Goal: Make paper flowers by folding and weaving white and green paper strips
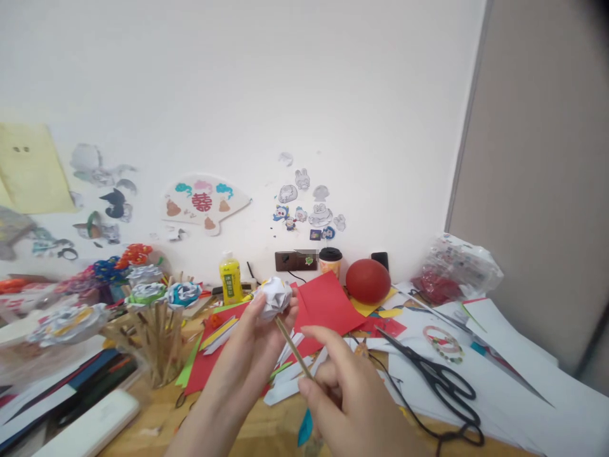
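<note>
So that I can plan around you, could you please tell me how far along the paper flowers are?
Several flowers on sticks at the left look done. In hand is another: the left hand cups its white head, the right hand holds its stick. Probably left is securing that head; whether it is already fixed, I cannot tell. Loose paper strips lie unused.

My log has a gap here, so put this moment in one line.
left hand: holds white paper flower | right hand: grips its stick | black scissors: on white paper
</note>
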The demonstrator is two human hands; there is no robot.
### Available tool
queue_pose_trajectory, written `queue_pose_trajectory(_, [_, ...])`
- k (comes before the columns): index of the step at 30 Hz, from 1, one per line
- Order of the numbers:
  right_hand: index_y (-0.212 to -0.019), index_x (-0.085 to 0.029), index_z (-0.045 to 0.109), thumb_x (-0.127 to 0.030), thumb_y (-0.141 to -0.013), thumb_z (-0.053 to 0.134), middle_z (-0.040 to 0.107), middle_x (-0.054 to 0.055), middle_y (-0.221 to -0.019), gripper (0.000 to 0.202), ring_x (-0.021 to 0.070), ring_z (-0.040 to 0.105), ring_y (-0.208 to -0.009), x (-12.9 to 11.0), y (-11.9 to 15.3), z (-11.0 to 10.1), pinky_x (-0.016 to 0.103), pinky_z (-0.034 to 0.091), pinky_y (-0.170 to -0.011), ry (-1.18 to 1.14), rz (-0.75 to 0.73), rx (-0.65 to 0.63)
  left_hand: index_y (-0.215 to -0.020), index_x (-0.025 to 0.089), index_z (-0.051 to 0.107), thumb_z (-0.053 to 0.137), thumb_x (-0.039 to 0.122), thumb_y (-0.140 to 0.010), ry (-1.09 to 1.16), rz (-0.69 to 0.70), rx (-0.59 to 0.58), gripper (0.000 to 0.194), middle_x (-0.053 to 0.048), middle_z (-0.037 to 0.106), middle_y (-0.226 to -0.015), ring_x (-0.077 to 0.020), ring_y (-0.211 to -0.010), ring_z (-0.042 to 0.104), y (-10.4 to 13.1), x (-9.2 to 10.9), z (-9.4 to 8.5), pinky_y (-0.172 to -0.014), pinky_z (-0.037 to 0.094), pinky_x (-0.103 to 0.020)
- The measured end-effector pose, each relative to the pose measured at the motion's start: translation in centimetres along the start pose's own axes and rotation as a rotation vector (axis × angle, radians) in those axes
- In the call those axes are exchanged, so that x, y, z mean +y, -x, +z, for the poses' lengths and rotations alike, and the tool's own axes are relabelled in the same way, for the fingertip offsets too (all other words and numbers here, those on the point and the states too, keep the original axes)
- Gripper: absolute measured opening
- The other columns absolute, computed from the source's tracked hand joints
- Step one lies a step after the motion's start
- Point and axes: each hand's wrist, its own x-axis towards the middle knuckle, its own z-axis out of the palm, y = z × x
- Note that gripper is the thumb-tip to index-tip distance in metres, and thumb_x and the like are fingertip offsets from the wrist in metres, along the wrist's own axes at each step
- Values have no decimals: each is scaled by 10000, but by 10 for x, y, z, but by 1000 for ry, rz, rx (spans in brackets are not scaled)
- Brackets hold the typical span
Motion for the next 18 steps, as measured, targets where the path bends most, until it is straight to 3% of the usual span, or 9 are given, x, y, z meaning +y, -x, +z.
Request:
queue_pose_trajectory(7, [-1088, -211, 480, -110, -704, 473, 444, -78, -474, 398, 116, 454, -480, 2, 1, -5, 199, 308, -477, -11, -28, 23, -891, 92, 613, 426, 183, -826, -24, -27, 21, 218, -122, 660, -822, -141, -675, 632, 2, -1, 3, -639, 548, -240])
queue_pose_trajectory(18, [-1126, -127, 507, -216, -824, 400, 496, -53, -457, 333, 92, 474, -442, 9, -7, 1, 199, 392, -495, -258, -106, -117, -846, 94, 633, 426, 157, -836, 12, 73, 9, 217, -108, 674, -827, -141, -748, 646, 6, -1, 7, -712, 545, -228])
